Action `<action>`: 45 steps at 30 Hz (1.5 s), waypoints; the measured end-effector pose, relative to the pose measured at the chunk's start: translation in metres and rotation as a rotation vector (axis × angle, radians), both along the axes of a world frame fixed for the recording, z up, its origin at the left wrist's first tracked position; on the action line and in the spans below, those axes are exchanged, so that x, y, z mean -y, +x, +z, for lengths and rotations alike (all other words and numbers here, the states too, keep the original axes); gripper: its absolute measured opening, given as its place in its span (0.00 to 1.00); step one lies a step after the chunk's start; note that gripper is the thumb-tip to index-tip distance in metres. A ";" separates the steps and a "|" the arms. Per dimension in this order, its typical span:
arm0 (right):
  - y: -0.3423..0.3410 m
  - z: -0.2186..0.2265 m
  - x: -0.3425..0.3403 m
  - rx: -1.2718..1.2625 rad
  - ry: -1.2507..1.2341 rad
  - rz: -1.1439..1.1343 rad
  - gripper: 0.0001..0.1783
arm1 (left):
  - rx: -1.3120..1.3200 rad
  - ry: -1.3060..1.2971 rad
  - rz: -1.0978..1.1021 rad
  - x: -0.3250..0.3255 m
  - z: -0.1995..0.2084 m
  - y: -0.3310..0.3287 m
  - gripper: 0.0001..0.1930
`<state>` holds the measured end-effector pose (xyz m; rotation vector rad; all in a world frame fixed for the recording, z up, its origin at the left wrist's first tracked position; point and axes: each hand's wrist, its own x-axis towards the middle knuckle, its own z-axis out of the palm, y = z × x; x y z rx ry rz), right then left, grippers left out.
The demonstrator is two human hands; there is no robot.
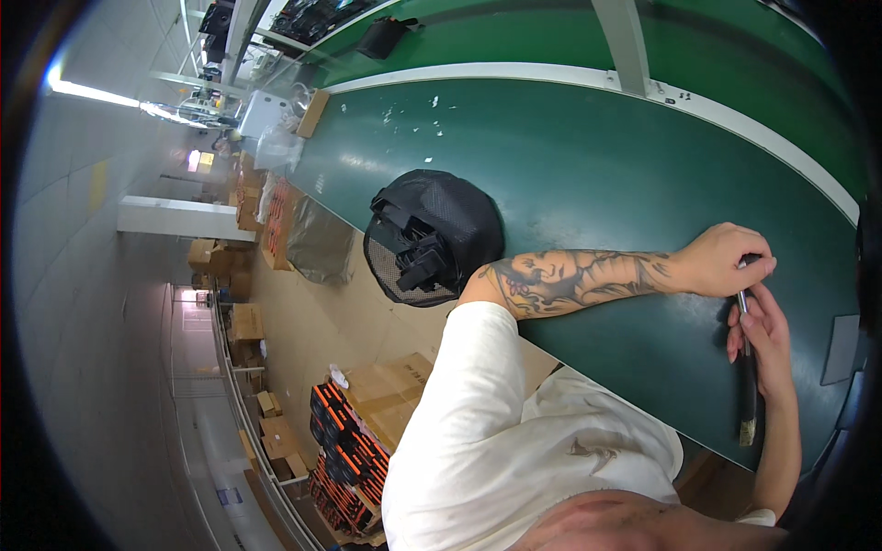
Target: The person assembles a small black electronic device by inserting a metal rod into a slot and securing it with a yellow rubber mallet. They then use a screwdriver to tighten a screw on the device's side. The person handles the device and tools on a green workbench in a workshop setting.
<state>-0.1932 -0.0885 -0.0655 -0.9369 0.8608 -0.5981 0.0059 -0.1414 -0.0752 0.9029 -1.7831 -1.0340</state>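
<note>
Black-and-silver rod looks light, stiff; left fingers pinch its top, right fingers loosely close round mid-shaft, the likely best hold.

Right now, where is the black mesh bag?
In the head view, the black mesh bag sits near the middle, at the green table's near edge, beside the left elbow and left of the left hand.

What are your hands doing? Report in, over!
Left hand: pinching the strip near its top. Right hand: fingers on it, lower down. Strip: dark, partly silver. Black bag: by left elbow, away from both hands.
</note>
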 end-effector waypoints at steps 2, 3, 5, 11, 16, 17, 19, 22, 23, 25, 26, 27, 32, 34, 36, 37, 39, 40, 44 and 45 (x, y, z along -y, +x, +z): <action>0.001 0.001 -0.001 0.007 0.003 0.006 0.34 | 0.000 -0.002 -0.005 0.000 -0.001 0.000 0.11; 0.001 0.002 0.000 0.014 0.003 0.009 0.34 | -0.002 -0.006 -0.005 0.000 -0.002 0.000 0.11; 0.002 0.004 0.001 0.025 0.008 0.022 0.34 | -0.006 -0.019 -0.003 0.000 -0.003 0.000 0.10; -0.003 0.004 0.003 0.061 0.048 0.027 0.35 | 0.001 0.004 -0.014 0.003 0.001 0.000 0.09; 0.001 0.008 0.008 0.052 0.042 0.127 0.30 | 0.002 0.023 -0.041 0.001 -0.005 0.006 0.10; -0.006 0.008 0.009 0.049 0.061 0.090 0.30 | -0.027 0.028 -0.065 0.005 -0.005 0.000 0.10; -0.005 0.001 0.005 0.098 0.120 0.048 0.29 | -0.031 0.064 -0.080 0.003 -0.001 0.002 0.10; -0.006 0.000 0.002 0.111 0.102 0.027 0.30 | 0.001 0.020 -0.068 0.002 0.000 0.000 0.10; -0.005 -0.002 0.002 0.121 0.103 0.022 0.31 | 0.008 0.012 -0.066 0.002 0.001 0.001 0.10; -0.004 -0.004 0.003 0.100 0.080 0.031 0.33 | -0.017 0.023 -0.056 0.001 0.000 0.001 0.10; -0.003 -0.004 0.002 0.092 0.082 0.029 0.33 | -0.017 0.012 -0.049 0.000 0.000 0.001 0.10; -0.003 -0.003 0.002 0.080 0.083 0.020 0.34 | -0.020 0.000 -0.047 0.000 0.000 0.001 0.09; -0.003 -0.001 0.003 0.082 0.050 0.039 0.35 | -0.006 -0.014 -0.042 0.002 -0.001 0.001 0.10; -0.003 -0.001 0.003 0.075 0.040 0.046 0.35 | -0.004 -0.019 -0.040 0.002 -0.002 0.001 0.10; -0.003 0.000 0.003 0.067 0.038 0.048 0.35 | -0.001 0.002 -0.043 0.001 0.001 0.001 0.10; -0.002 0.002 0.003 0.078 0.047 0.046 0.35 | 0.001 -0.003 -0.038 0.001 0.002 0.002 0.10; -0.002 0.003 0.003 0.094 0.067 0.035 0.35 | -0.002 -0.012 -0.035 0.001 0.000 0.001 0.10; -0.002 0.003 0.003 0.089 0.068 0.033 0.35 | -0.008 -0.010 -0.039 0.002 -0.001 0.000 0.10; -0.003 0.002 0.003 0.070 0.054 0.033 0.36 | -0.013 -0.009 -0.042 0.002 -0.001 0.000 0.09; -0.002 0.002 0.003 0.062 0.048 0.035 0.36 | -0.013 -0.009 -0.040 0.001 -0.001 0.000 0.09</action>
